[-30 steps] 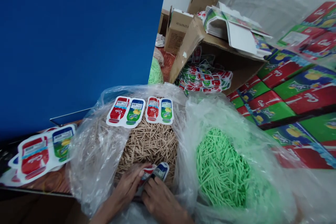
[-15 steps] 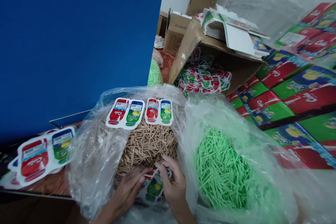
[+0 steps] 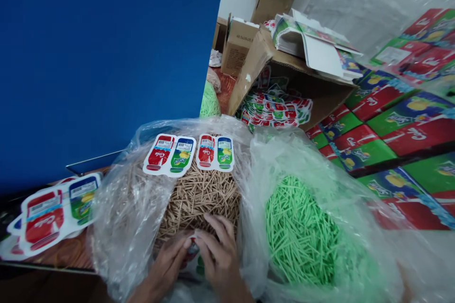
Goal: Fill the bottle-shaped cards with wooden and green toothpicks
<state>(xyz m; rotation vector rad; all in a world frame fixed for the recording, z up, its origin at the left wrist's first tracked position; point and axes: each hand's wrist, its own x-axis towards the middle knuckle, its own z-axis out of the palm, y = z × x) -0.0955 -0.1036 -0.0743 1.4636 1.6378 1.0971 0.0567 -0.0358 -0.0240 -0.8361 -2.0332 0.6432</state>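
Note:
Low in the middle, my left hand (image 3: 171, 259) grips a flat white-edged packet (image 3: 192, 265) printed with red and green bottle shapes, mostly covered by my fingers. My right hand (image 3: 219, 252) meets it at the packet's upper edge, thumb and index finger closed there and other fingers bent outward; any stick between the fingertips is hidden. Just beyond my hands lie many thin brown sticks (image 3: 202, 195) in an open clear plastic bag (image 3: 124, 208). Two similar packets, a left one (image 3: 169, 155) and a right one (image 3: 215, 152), rest on the far side of the sticks.
To the right, another plastic bag (image 3: 359, 227) holds green sticks (image 3: 302, 232). More packets (image 3: 53, 213) lie at left. Behind stands a cardboard box (image 3: 249, 73) of packets, with printed cartons (image 3: 369, 142) stacked right. A blue panel (image 3: 106, 57) fills the upper left.
My right hand has moved left and slightly down, closer to my left hand. The brown stick pinched in its fingers earlier is out of sight now, and the packet is more covered.

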